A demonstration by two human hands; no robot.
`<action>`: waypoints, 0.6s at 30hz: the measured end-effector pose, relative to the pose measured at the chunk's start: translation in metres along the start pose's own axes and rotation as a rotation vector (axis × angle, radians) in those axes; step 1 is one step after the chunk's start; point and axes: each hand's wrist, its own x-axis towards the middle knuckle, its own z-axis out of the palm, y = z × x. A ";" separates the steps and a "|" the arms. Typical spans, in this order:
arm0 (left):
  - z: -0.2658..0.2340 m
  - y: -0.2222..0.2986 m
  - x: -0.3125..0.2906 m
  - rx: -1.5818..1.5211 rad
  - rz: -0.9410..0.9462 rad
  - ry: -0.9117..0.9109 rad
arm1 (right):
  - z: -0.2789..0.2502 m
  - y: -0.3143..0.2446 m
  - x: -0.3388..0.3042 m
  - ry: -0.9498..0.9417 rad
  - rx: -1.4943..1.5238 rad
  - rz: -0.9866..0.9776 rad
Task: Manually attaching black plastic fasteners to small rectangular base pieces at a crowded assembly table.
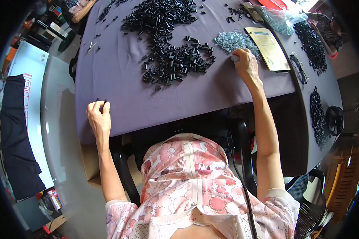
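Observation:
A large heap of small black cylindrical pieces (175, 59) spreads over the cloth-covered table (119, 91). At the table's left front edge, my left hand (99, 117) is closed, with its fingertips pinched around a small black piece (106, 101). My right hand (247, 65) reaches to the near edge of a pile of small clear pieces (233, 40). Its fingers are curled together, and a pale bit shows at the fingertips; what they hold is too small to make out.
Beside the clear pile lies a yellow booklet (269, 47), with eyeglasses (299, 68) to its right. A clear plastic bag (281, 20) rests behind. More black pieces (312, 47) lie on the right-hand table, near a small black fan (335, 120). Another person (329, 32) sits at the far right.

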 end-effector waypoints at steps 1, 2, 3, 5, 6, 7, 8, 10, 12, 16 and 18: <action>0.001 -0.004 -0.001 -0.027 -0.018 -0.002 | 0.001 -0.002 0.001 0.000 0.003 -0.002; 0.002 -0.006 -0.002 -0.055 -0.035 -0.003 | 0.002 -0.004 0.002 -0.021 -0.021 0.003; 0.004 -0.008 -0.001 -0.054 -0.036 -0.001 | 0.002 -0.006 0.004 -0.041 -0.046 0.008; 0.006 -0.010 -0.001 -0.123 -0.061 -0.008 | -0.004 -0.010 0.003 -0.050 -0.054 -0.042; 0.006 -0.011 -0.003 -0.124 -0.065 -0.008 | -0.003 -0.007 0.001 -0.037 -0.020 -0.078; 0.006 -0.009 -0.003 -0.138 -0.063 0.013 | -0.002 -0.004 0.000 -0.039 -0.016 -0.083; 0.006 -0.008 -0.004 -0.154 -0.061 0.033 | -0.001 -0.001 -0.001 -0.027 0.049 -0.088; 0.001 0.000 -0.005 -0.120 -0.089 0.017 | -0.004 -0.003 -0.005 -0.003 0.148 -0.080; -0.001 0.001 -0.004 -0.090 -0.113 -0.002 | -0.006 0.000 -0.006 -0.015 0.159 -0.088; 0.001 0.004 -0.007 -0.156 -0.175 0.031 | -0.008 0.000 -0.007 -0.046 0.137 -0.100; 0.004 0.006 -0.008 -0.154 -0.186 0.039 | -0.008 0.000 -0.006 -0.045 0.131 -0.097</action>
